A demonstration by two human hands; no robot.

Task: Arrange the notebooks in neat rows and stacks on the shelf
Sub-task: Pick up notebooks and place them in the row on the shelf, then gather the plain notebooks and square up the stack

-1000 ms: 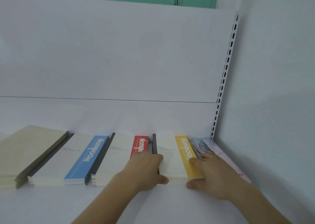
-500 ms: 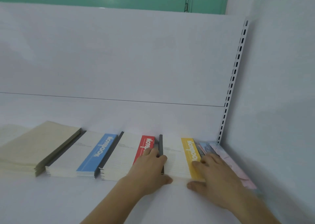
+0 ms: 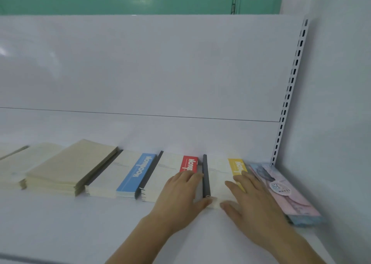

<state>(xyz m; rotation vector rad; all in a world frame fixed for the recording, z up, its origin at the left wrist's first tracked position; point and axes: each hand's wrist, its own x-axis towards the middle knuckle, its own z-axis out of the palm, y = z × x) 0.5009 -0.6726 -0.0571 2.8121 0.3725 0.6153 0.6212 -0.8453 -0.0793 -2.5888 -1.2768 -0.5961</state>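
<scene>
Yellow-band stack (image 3: 218,181) sits on the shelf (image 3: 80,223) between both hands, long axis running front to back. Left hand (image 3: 180,195) and right hand (image 3: 249,201) lie flat and spread, gripping nothing. Right's closer to nudge it.

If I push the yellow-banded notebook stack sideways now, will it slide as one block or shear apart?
The yellow-banded stack probably slides easily: it lies flat on the smooth white shelf. It may shear, since it is loose thin notebooks, so keep the left hand and right hand against its sides. It looks low and wide, so tipping seems unlikely.
</scene>
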